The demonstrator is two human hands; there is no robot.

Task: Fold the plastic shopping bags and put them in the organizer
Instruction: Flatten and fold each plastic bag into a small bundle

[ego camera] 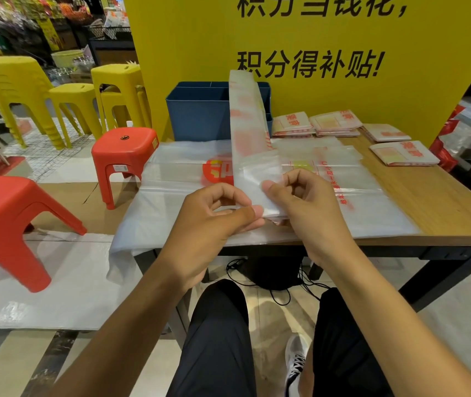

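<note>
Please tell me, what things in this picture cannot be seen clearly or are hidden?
- Inside of the blue organizer, head view: the near wall and the long folded bag strip hide its contents.
- Print on the strip: blurred, unreadable.
- Strip's near end: covered by the left hand and right hand.
- Number of bags in the folded stacks: too small to count.
- Yellow sign's top line: cut by the top edge.

A wooden table (440,202) stood against a yellow wall. Flat plastic bags (377,216) lay spread across its near half, one edge hanging over the left side. At the back sat a blue bin (200,116), with folded bags (334,123) in small stacks along the far right.
</note>
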